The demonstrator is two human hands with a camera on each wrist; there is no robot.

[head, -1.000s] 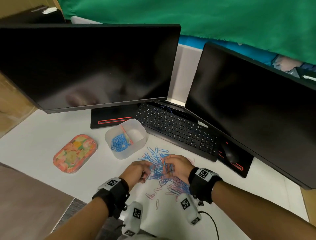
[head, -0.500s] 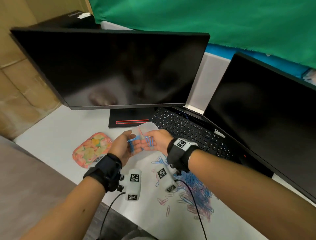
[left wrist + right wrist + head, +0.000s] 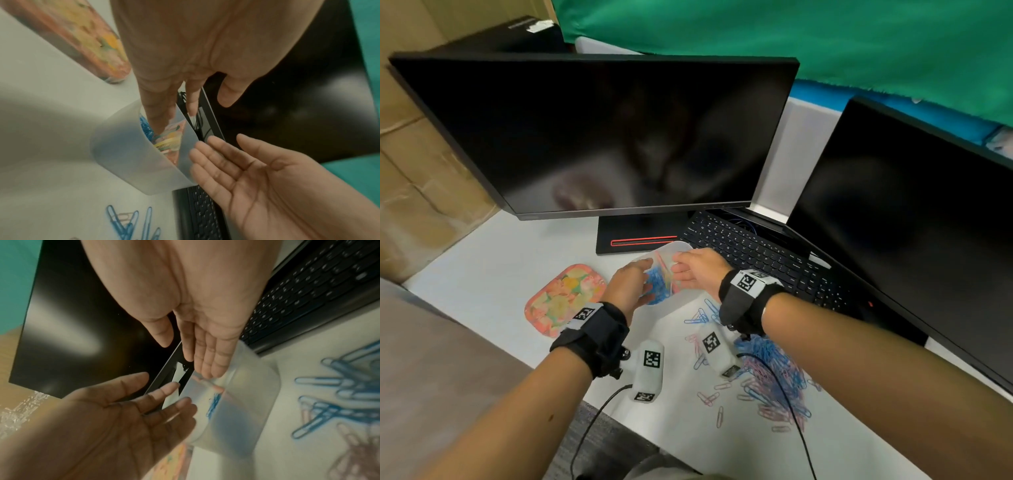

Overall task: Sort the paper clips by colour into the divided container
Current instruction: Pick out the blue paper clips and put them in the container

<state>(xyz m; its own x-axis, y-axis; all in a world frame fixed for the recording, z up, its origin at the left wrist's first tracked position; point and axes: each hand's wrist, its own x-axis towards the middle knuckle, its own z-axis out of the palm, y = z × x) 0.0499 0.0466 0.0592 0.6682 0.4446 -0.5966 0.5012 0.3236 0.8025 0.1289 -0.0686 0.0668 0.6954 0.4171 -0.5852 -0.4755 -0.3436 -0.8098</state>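
Observation:
The translucent divided container (image 3: 681, 247) stands in front of the keyboard, with blue paper clips (image 3: 656, 286) heaped in its left compartment beside a colourful divider (image 3: 170, 141). My left hand (image 3: 630, 284) hovers over that compartment, its fingers (image 3: 160, 120) straight and pointing down into it. My right hand (image 3: 695, 270) is over the right side of the container (image 3: 246, 402), palm open and fingers (image 3: 207, 363) straight at the rim. Neither hand holds anything. A loose pile of blue and pink clips (image 3: 774, 373) lies on the desk under my right forearm.
A floral lid (image 3: 565, 301) lies left of the container. The black keyboard (image 3: 753, 255) and two dark monitors (image 3: 619, 137) stand close behind. Wrist camera cables (image 3: 599, 414) trail off the desk's front edge. Scattered clips (image 3: 709, 397) lie near it.
Both hands lifted a bunch of blue clips from the pile and carried them left to the container. The hands are now open over it and the clips have left them.

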